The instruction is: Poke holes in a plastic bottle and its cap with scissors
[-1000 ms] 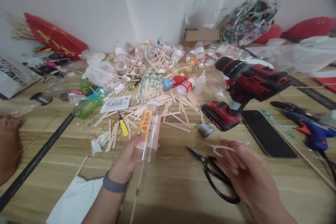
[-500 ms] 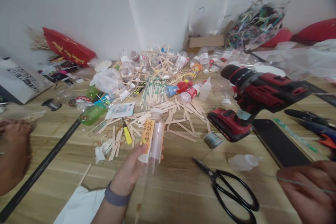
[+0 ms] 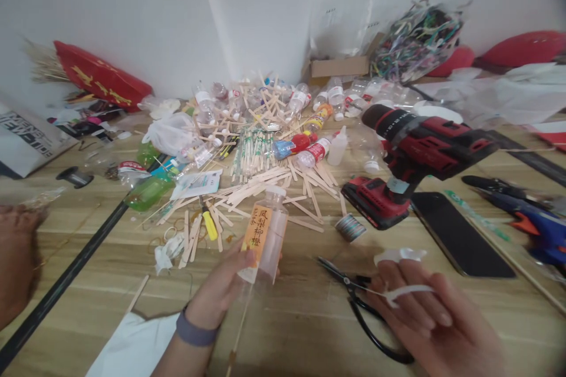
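Note:
My left hand (image 3: 234, 277) is closed round a clear plastic bottle (image 3: 274, 230) with an orange label and a whitish cap, held tilted above the table. A thin stick (image 3: 239, 336) shows below the bottle; whether it touches the bottle I cannot tell. My right hand (image 3: 437, 324) is over the black-handled scissors (image 3: 347, 283), fingers curled, covering part of one handle loop. Across those fingers runs a narrow white strip (image 3: 409, 290), with a fine thread leading off to the left. Behind the fingers a small white squeeze bottle (image 3: 402, 255) is partly hidden.
A red cordless drill (image 3: 411, 159) stands at the right, near a dark phone (image 3: 462, 235) and a blue glue gun (image 3: 530, 218). Wooden sticks (image 3: 260, 185) and several plastic bottles lie behind. A black rod (image 3: 79, 265) crosses the left, beside another person's hand (image 3: 15, 259).
My right hand has moved left from the right edge to over the scissors and turned, showing its curled fingers. My left hand still holds the bottle. The view has shifted slightly.

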A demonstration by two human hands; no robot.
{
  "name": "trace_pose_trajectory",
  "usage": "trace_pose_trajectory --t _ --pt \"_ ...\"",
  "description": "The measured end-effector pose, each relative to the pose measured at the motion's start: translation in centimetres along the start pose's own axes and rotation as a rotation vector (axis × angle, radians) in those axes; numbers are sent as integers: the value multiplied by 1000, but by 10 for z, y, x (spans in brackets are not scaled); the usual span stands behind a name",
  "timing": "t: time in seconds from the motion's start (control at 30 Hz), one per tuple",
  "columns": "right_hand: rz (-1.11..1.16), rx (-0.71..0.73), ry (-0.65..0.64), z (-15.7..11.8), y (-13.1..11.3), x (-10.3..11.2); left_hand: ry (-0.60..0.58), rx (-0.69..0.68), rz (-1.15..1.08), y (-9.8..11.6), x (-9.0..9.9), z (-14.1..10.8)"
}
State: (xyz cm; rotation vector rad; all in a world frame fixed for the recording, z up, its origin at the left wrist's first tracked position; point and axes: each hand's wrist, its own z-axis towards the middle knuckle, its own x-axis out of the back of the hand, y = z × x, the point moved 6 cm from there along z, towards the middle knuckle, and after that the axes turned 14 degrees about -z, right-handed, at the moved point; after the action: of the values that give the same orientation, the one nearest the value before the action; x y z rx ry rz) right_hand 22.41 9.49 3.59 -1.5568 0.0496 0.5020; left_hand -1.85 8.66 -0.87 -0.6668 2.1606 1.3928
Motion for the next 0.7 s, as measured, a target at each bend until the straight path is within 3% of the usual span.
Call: trace_pose_trajectory --t 0.1,0.27,0.47,0.7 --pt "157 -90 -113 -2 12 -19 -24 29 13 -5 -4 0" --pt "202 -181 -182 -4 30 -35 -45 95 -1 -15 -6 -2" --pt "161 -149 -163 -3 48 -34 -32 126 18 -21 -5 -3" --pt "70 -181 -212 -1 45 -44 -100 168 40 -28 -17 -4"
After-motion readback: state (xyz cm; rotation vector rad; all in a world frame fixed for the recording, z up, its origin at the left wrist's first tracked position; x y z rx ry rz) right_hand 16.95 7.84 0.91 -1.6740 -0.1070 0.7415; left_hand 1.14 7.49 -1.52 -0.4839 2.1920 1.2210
